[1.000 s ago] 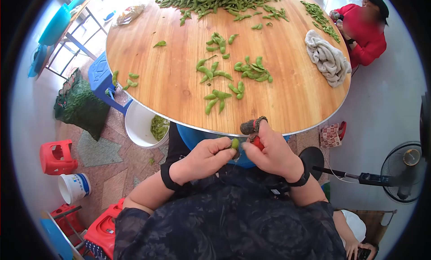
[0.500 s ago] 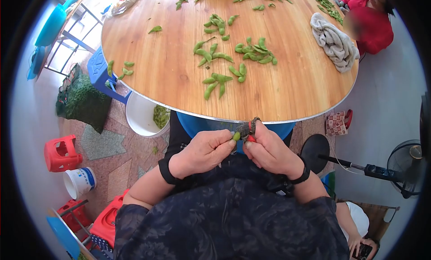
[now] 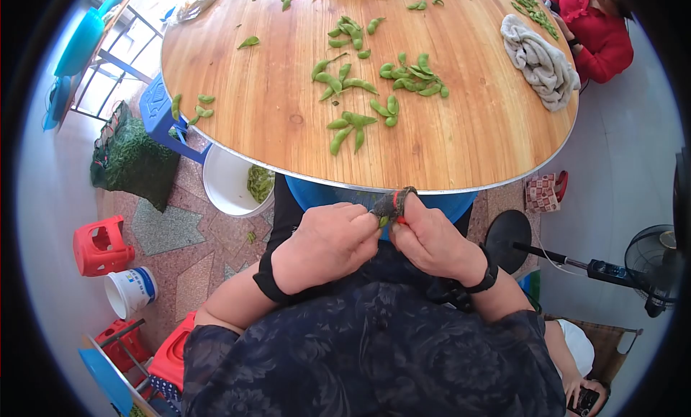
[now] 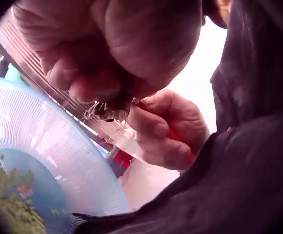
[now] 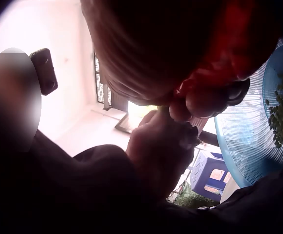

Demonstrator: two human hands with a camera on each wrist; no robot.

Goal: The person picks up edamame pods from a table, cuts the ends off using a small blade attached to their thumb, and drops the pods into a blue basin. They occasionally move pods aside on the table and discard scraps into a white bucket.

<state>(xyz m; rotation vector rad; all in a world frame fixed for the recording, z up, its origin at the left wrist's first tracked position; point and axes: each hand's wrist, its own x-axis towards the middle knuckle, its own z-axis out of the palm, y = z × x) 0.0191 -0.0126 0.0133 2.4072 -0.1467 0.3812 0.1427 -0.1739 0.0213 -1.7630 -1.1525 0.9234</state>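
Observation:
At the near edge of the table, the left hand [image 3: 327,241] pinches a green soybean pod [image 3: 384,220] between thumb and curled fingers. The right hand [image 3: 432,248] meets it there, its thumb and fingers closing on the same pod. A dark, frayed wrap [image 3: 392,201] with a red band covers the right thumb, and more red shows at that hand's fingers. The hands hide most of the pod. Below them is a blue basket [image 4: 95,161] holding loose green beans [image 4: 9,204].
Small groups of pods [image 3: 416,79] lie on the round wooden table [image 3: 252,107], with a crumpled towel [image 3: 540,61] at right. A white bucket [image 3: 223,197] stands left, beside a blue stool [image 3: 162,111]. A fan [image 3: 651,266] stands right; a person in red [image 3: 597,39] sits beyond.
The head view has tilted down a little. The hands have come together, and the wrapped right thumb has swung in over the pod, which shows less now.

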